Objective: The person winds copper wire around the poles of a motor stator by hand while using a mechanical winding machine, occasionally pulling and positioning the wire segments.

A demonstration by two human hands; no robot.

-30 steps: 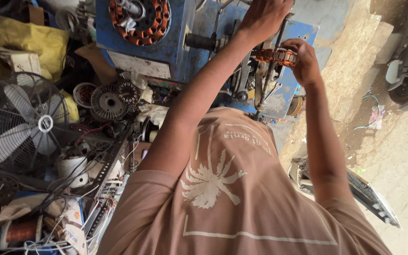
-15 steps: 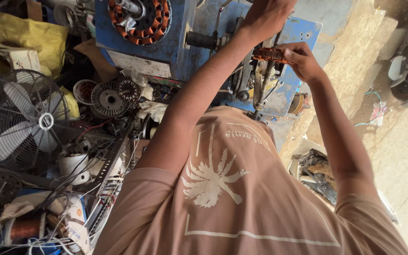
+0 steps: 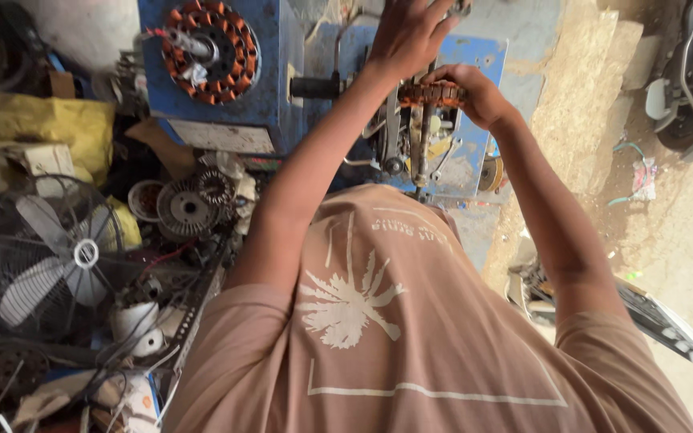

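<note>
Against one blue machine (image 3: 475,64) — two hands, left hand (image 3: 407,32), right hand (image 3: 475,96), one stator (image 3: 431,95).

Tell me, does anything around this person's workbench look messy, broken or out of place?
Yes. Left of the blue machine, a caged fan lies tipped among tangled wires and loose wound motor parts, heaped rather than stored. The right hand holds a copper-wound part at the machine; the left hand reaches above it.

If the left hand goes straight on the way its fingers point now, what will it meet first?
The left hand points up-right, toward the picture's top edge. Its fingertips already reach a small grey metal part there, so that comes first. Beyond it the view ends, and depth is unclear.
</note>
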